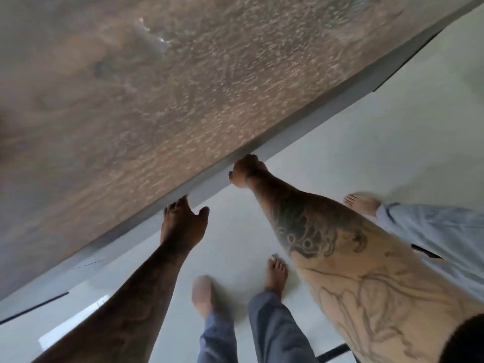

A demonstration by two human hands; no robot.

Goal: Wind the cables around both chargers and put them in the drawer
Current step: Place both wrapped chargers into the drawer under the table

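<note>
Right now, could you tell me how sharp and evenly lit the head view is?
Head view: motion blur smears the countertop and the near foot; wide-angle tilt slants the counter edge; left hand and forearm sit in deep shadow, right hand is dim, the upper arm brightly lit; a glare patch marks the floor.

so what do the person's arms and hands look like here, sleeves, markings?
Both forearms are bare, no sleeves in view. The right forearm carries dark line tattoos down to the wrist by the right hand. The left forearm lies in shadow; any markings there can't be made out. Left hand: no glove or rings visible.
</note>
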